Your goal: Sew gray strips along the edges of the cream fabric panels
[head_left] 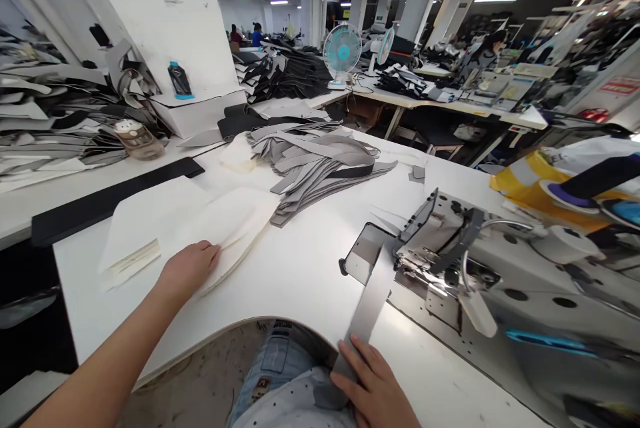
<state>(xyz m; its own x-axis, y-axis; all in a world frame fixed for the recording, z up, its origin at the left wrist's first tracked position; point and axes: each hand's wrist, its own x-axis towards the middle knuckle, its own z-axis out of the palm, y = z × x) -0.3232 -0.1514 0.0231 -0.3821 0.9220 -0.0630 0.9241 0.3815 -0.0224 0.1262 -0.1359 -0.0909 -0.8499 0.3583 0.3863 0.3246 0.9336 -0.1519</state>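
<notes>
My left hand (189,271) rests on a stack of white cut fabric pieces (215,228), with its fingertips at a curved piece's edge. It does not visibly grip them. My right hand (373,381) is at the near table edge, shut on the end of a long grey strip of material (367,305). The strip runs up from that hand toward the foot of an industrial sewing machine (440,248), and its far end lies near the needle area. Part of the strip is hidden under my fingers.
A heap of grey and black cut strips (320,168) lies on the white table (300,281) beyond my hands. A long black strip (115,198) lies to the left, with more stacked pieces behind it. A yellow-and-white bag (530,178) is at the right. Co-workers sit far back.
</notes>
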